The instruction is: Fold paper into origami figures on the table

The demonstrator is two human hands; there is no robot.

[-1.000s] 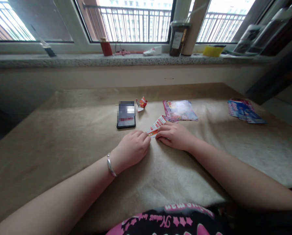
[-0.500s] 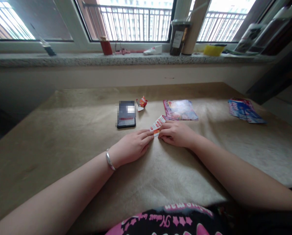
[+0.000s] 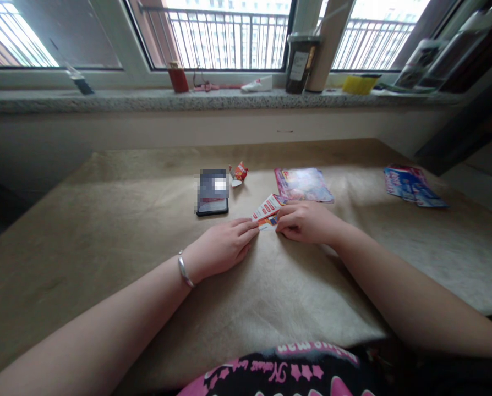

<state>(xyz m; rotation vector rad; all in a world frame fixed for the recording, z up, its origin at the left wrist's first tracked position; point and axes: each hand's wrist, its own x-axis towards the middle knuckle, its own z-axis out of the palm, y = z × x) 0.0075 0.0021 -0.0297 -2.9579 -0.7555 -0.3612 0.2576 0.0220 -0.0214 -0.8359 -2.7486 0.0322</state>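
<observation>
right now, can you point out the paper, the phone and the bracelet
paper (image 3: 266,209): head view, on its white strip with red print
phone (image 3: 213,192): head view, on the middle of its pixelated face
bracelet (image 3: 182,268): head view, on its silver band

- L arm (image 3: 105,324): bare fwd of the lower-L corner, angled up twd ctr.
- L wrist (image 3: 191,267): abt straight, hand in line w/ forearm.
- L hand (image 3: 225,245): palm down, low, back of it up; fingers (image 3: 245,229) stretched out, close tog., tips pointing R. Thumb mostly hidden.
- R arm (image 3: 398,278): bare too, in from the lower R, slanting up-L twd ctr.
- R wrist (image 3: 337,231): bent a bit, turning my hand inward.
- R hand (image 3: 306,221): knuckles up, fingers curled, tips down & facing L; can't tell how tight they pinch.
- Hands near each other, small gap btwn, R slightly farther fwd.
</observation>
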